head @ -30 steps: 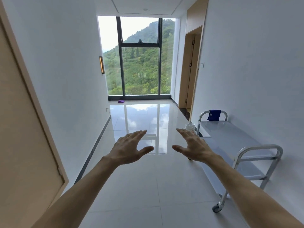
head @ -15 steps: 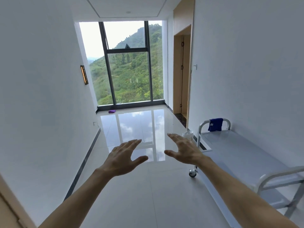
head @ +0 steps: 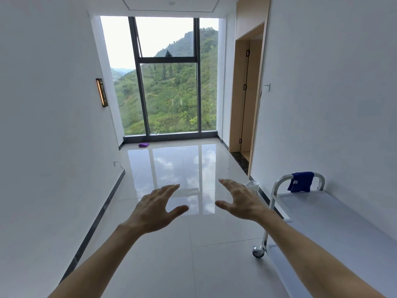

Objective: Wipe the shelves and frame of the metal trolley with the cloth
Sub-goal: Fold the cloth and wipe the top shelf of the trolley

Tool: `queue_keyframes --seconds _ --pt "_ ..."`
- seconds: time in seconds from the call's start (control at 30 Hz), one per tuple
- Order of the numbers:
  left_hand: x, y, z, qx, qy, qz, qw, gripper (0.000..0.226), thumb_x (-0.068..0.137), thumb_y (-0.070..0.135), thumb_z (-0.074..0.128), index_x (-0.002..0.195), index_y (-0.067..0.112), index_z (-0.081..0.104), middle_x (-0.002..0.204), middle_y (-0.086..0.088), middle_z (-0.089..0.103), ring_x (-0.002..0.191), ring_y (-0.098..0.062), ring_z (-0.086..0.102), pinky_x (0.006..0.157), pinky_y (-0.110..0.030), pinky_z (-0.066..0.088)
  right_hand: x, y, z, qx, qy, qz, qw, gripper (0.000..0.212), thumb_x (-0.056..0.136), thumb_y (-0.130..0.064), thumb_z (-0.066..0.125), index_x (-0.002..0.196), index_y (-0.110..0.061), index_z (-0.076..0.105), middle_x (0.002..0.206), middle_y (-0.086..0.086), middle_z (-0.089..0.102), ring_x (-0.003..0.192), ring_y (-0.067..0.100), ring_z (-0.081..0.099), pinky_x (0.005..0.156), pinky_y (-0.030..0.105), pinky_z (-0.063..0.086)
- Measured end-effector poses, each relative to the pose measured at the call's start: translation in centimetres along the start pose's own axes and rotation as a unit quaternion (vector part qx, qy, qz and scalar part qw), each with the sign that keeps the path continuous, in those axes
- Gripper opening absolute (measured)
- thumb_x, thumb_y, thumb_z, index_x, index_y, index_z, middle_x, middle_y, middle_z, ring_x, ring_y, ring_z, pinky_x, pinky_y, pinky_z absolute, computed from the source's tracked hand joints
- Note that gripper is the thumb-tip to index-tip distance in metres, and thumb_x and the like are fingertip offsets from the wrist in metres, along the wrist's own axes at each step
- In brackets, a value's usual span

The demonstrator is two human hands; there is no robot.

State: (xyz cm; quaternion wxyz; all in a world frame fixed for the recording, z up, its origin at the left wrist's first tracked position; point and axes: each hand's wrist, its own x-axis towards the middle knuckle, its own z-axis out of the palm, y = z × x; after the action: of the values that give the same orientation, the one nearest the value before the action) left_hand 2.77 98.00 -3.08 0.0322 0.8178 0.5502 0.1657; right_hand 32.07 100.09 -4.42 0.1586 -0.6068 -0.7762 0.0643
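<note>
A metal trolley (head: 335, 214) stands against the right wall, its flat top shelf bare and one caster showing at its front left leg. A dark blue cloth (head: 300, 181) hangs over the trolley's far curved handle. My left hand (head: 154, 208) and my right hand (head: 240, 201) float in front of me over the floor, palms down, fingers spread and holding nothing. My right hand is just left of the trolley's near corner, well short of the cloth. The trolley's near end runs out of the view.
I am in a narrow white corridor with glossy floor tiles (head: 171, 173). A tall window (head: 167, 78) closes the far end, with a purple object (head: 143, 144) on the floor below it. A wooden doorway (head: 247, 93) opens on the right, and a small white container (head: 251, 185) sits by the trolley.
The view has moved forward along the corridor and turned slightly right; the trolley is closer and its near handle has left the view. Both hands stay spread and empty.
</note>
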Motion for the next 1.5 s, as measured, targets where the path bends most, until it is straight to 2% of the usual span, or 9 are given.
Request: queue_keyframes --seconds 0.3,0.53,0.7,0.87,1.03,1.3,1.33,1.43,1.5 --pt "21.3 -6.2 4.8 -0.038 -0.034 0.065 0.997 0.09 0.079 0.085 0.031 0.154 0.036 0.026 0.16 0.01 0.031 0.145 -0.018 0.034 0.113 -0.046 0.034 15.2 7.9 2.3 -0.006 0.009 0.079 0.997 0.082 0.093 -0.063 0.054 0.159 -0.033 0.017 0.166 -0.004 0.023 0.152 0.023 0.022 0.117 0.059 0.029" --pt "35.3 -5.2 9.9 -0.065 -0.074 0.137 0.986 0.091 0.077 0.087 0.029 0.153 0.037 0.025 0.16 0.009 0.032 0.144 -0.019 0.036 0.112 -0.045 0.035 21.2 15.8 1.9 0.026 0.031 0.166 0.985 0.08 0.094 -0.058 0.057 0.158 -0.026 0.022 0.164 -0.003 0.028 0.149 0.022 0.028 0.117 0.053 0.031" --pt "43.0 -2.0 14.8 -0.096 -0.108 0.181 0.973 0.089 0.078 0.084 0.034 0.153 0.035 0.027 0.159 0.007 0.034 0.142 -0.02 0.039 0.11 -0.046 0.038 23.6 22.4 2.0 0.053 0.052 0.22 0.973 0.077 0.094 -0.053 0.059 0.156 -0.025 0.025 0.161 -0.001 0.032 0.147 0.024 0.031 0.117 0.049 0.032" --pt "50.9 2.4 19.2 -0.105 -0.128 0.215 0.962 0.087 0.08 0.079 0.038 0.153 0.034 0.027 0.159 0.008 0.033 0.142 -0.019 0.039 0.111 -0.043 0.038 26.3 31.0 1.9 0.09 0.066 0.27 0.956 0.082 0.092 -0.059 0.059 0.158 -0.027 0.022 0.165 -0.004 0.023 0.152 0.018 0.021 0.121 0.048 0.027" --pt "58.9 7.2 23.2 -0.14 -0.153 0.223 0.952 0.084 0.081 0.077 0.042 0.152 0.035 0.028 0.158 0.008 0.035 0.139 -0.019 0.042 0.108 -0.042 0.042 28.6 39.3 1.4 0.135 0.089 0.301 0.94 0.08 0.093 -0.053 0.062 0.158 -0.027 0.022 0.165 -0.004 0.023 0.153 0.016 0.018 0.123 0.047 0.022" --pt "66.8 14.9 30.0 -0.184 -0.214 0.236 0.93 0.083 0.08 0.075 0.043 0.15 0.031 0.032 0.156 0.005 0.039 0.136 -0.018 0.044 0.107 -0.038 0.041 28.9 50.0 0.6 0.193 0.103 0.36 0.907 0.077 0.093 -0.047 0.065 0.157 -0.025 0.028 0.161 -0.003 0.029 0.148 0.019 0.029 0.12 0.046 0.03" --pt "67.5 15.9 30.9 -0.19 -0.224 0.237 0.926 0.084 0.08 0.076 0.044 0.15 0.031 0.033 0.155 0.005 0.04 0.135 -0.017 0.045 0.106 -0.038 0.041 28.7 51.2 0.6 0.201 0.11 0.369 0.901 0.077 0.093 -0.046 0.066 0.156 -0.025 0.029 0.16 -0.002 0.032 0.144 0.019 0.034 0.118 0.043 0.034" --pt "69.5 18.9 33.5 -0.207 -0.253 0.242 0.914 0.084 0.08 0.074 0.045 0.15 0.029 0.034 0.151 0.004 0.044 0.127 -0.009 0.047 0.104 -0.034 0.041 27.9 54.4 0.7 0.211 0.127 0.399 0.883 0.076 0.093 -0.047 0.066 0.155 -0.024 0.031 0.158 -0.003 0.033 0.131 0.01 0.042 0.102 0.021 0.041" --pt "70.9 21.0 35.3 -0.216 -0.271 0.249 0.904 0.084 0.08 0.073 0.046 0.15 0.027 0.035 0.15 0.002 0.045 0.131 -0.011 0.045 0.107 -0.035 0.04 27.4 56.5 0.8 0.207 0.132 0.419 0.874 0.075 0.092 -0.049 0.066 0.155 -0.024 0.031 0.158 -0.003 0.035 0.135 0.014 0.041 0.107 0.026 0.037"
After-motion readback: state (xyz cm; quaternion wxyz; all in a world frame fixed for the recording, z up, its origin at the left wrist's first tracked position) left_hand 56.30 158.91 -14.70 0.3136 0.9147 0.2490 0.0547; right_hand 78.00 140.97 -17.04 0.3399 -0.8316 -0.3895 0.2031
